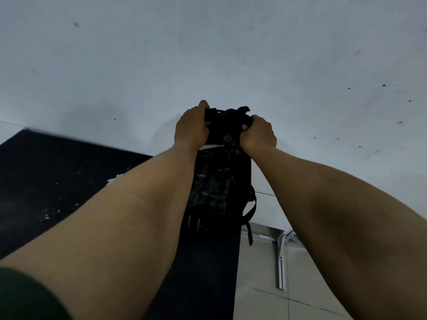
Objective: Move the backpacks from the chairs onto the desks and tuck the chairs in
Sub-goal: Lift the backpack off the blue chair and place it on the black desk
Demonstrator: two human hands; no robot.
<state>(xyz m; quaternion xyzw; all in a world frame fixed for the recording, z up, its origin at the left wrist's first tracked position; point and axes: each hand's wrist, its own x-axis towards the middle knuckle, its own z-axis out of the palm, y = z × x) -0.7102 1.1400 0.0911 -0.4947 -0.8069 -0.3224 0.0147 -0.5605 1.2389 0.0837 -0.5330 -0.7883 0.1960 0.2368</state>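
A black backpack [218, 181] with pale speckled print and a white stripe hangs upright in front of me. Both hands grip its top. My left hand [190, 128] holds the top left corner by a strap. My right hand [258, 132] is closed on the top right corner. The pack's straps dangle at its lower right. Its top lies over the pale desk surface [231, 54], and its bottom hangs over a dark surface [203, 273] below. No chair is recognisable in view.
A large black surface [46, 176] with white flecks lies to the left. Tiled floor [312, 296] shows at the lower right. The pale desk's edge and a metal frame leg [280, 257] stand there.
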